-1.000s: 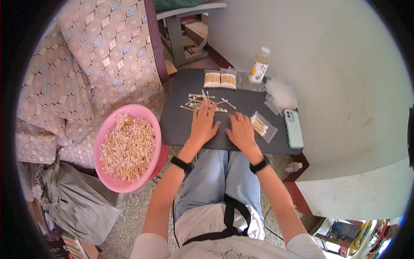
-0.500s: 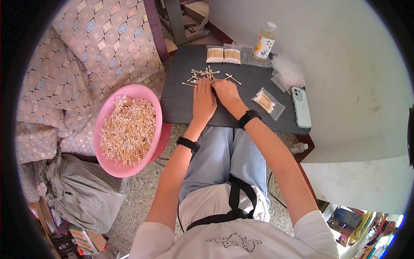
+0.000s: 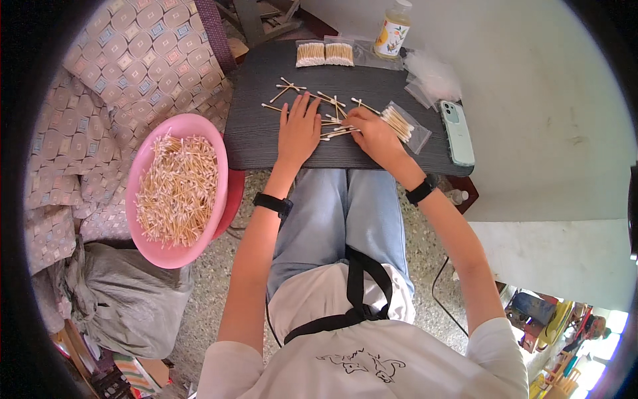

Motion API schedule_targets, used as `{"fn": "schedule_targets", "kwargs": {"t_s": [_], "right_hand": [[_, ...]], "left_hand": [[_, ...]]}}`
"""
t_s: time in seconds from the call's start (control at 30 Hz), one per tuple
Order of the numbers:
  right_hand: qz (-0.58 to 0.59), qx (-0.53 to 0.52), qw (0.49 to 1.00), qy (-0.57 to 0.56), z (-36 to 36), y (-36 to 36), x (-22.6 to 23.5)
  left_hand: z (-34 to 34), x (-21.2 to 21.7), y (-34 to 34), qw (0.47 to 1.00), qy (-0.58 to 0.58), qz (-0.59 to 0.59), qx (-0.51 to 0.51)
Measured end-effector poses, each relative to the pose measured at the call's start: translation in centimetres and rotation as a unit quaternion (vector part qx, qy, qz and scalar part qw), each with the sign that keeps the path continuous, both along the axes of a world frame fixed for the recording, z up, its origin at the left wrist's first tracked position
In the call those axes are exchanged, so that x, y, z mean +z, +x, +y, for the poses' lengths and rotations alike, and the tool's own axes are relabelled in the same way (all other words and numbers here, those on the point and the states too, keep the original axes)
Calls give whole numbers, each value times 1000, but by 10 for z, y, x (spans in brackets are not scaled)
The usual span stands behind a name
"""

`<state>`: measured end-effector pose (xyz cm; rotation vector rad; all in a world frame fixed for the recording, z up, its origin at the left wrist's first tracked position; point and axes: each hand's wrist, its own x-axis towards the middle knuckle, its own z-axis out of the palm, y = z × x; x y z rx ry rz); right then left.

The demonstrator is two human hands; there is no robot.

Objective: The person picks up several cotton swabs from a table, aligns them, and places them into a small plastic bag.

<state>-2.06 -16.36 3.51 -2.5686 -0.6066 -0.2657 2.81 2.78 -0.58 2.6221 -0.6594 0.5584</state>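
Observation:
Several loose cotton swabs [image 3: 312,96] with wooden sticks lie scattered on a small dark table [image 3: 259,139]. My left hand [image 3: 299,130] lies flat on the table with fingers spread, its fingertips touching the swabs. My right hand [image 3: 372,133] is curled over a small bunch of swabs [image 3: 335,132], pinching their ends. A clear bag of swabs [image 3: 402,125] lies just right of that hand.
A pink basin [image 3: 143,169] full of swabs stands to my left by a patterned cushion [image 3: 126,60]. Two packed swab bags [image 3: 324,53], a bottle [image 3: 392,30], empty clear bags [image 3: 432,80] and a phone [image 3: 457,132] sit on the table. A grey sack [image 3: 119,299] lies on the floor.
The view has shifted as my head moved. My right hand moved left from the table's near right side to the swab pile and gathered a bunch; my left hand stays flat beside it.

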Motion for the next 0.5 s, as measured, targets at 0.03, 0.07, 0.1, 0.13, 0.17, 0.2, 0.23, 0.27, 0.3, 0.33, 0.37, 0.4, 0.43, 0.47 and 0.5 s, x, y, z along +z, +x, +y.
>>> {"fn": "schedule_targets", "kwargs": {"t_s": [0.03,0.07,0.1,0.13,0.17,0.2,0.23,0.27,0.3,0.33,0.37,0.4,0.43,0.47,0.5], "right_hand": [[-50,-4,998,32,3,-5,1],[-101,-7,993,65,8,-8,3],[-103,-10,992,66,8,-9,-2],[-103,-40,992,59,7,-9,-12],[-102,-70,991,52,5,-8,-21],[-104,-70,991,54,9,-8,-23],[-99,-71,992,42,12,-8,-26],[-94,-73,992,30,13,-9,-28],[-89,-74,992,55,12,-12,-29],[-90,-76,991,56,12,-10,-30],[-103,-60,988,100,11,-8,-32],[-113,-42,982,145,12,-8,-33],[-110,-44,982,146,13,-8,-34],[-94,-45,978,179,14,-7,-36],[-79,-46,973,212,16,-6,-36]], "left_hand": [[2,0,-1,1000,-15,-2,2],[5,1,-1,1000,-29,-4,6],[2,4,-1,1000,-29,-6,2],[-3,7,-2,999,-24,-12,-36],[-7,10,-3,997,-19,-19,-75],[-5,11,-6,997,-17,-20,-74],[-2,11,-10,994,-20,-13,-102],[0,11,-14,991,-23,-6,-130],[-1,12,-20,989,-23,2,-147],[-2,14,-19,989,-22,1,-149],[-2,15,-18,986,-28,16,-162],[0,13,-19,984,-35,34,-173],[2,12,-16,979,-75,26,-185],[3,9,-16,979,-75,29,-187],[4,10,-15,977,-92,46,-187]]}}
